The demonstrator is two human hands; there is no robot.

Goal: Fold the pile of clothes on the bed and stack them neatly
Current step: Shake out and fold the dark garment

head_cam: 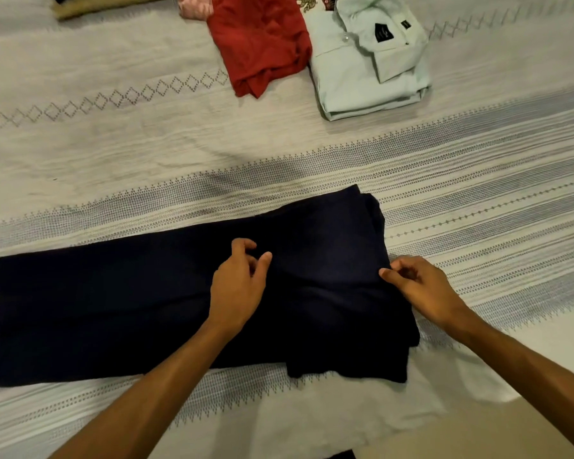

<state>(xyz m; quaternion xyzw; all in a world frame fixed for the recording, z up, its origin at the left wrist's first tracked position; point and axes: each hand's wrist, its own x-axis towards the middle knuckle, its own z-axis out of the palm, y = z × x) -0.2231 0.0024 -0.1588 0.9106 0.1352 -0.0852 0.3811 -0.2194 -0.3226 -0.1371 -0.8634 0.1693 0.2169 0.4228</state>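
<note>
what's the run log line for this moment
step: folding navy garment on bed | left hand: over its middle, fingers curled | right hand: pinching right edge | folded pale shirt, red top set aside

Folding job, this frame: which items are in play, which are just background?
In play:
- long dark navy garment laid flat, under both hands
- left hand
- right hand at its right edge
- folded pale mint collared shirt
- folded red garment

Background:
- white patterned bedspread
- tan fabric, far left
</note>
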